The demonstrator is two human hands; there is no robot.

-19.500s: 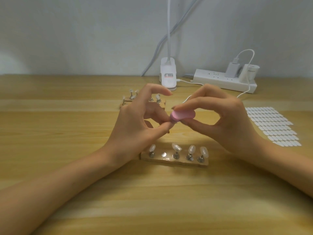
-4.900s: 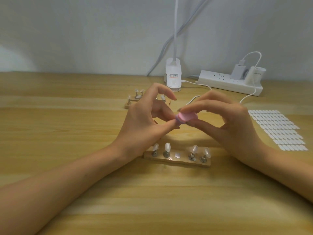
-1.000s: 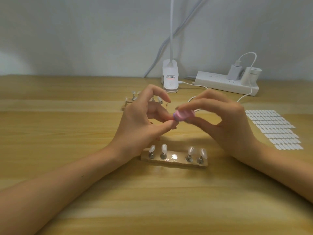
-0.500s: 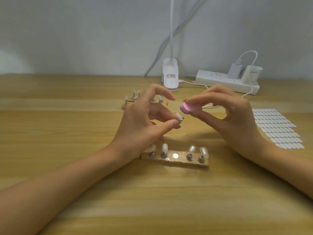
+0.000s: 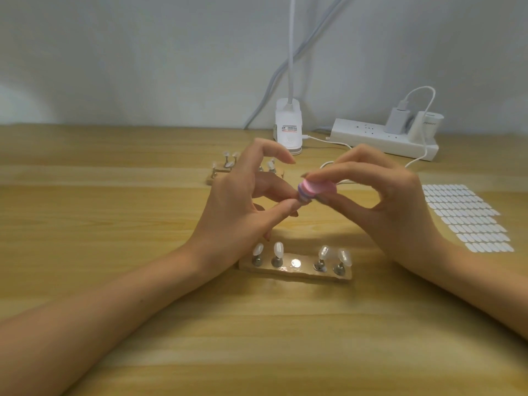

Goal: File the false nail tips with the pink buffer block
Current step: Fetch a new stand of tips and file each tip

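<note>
My right hand [image 5: 388, 207] pinches the pink buffer block [image 5: 315, 188] between thumb and fingers, above the middle of the table. My left hand [image 5: 243, 207] pinches a small false nail tip between thumb and a finger; the tip is hidden where the block's end meets my fingertips. Below my hands a wooden holder [image 5: 294, 271] carries several clear nail tips [image 5: 277, 248] on metal stands, and its middle spot shows a bare metal disc [image 5: 296, 263].
A second wooden nail holder [image 5: 220, 174] stands behind my left hand. A sheet of white adhesive tabs [image 5: 465, 217] lies at the right. A white lamp clamp [image 5: 288, 128] and a power strip [image 5: 380, 138] with plugs and cables sit at the back by the wall.
Half a second ago the block was lifted away from the nail tip in my left fingers. It has since come back down against my left fingertips.
</note>
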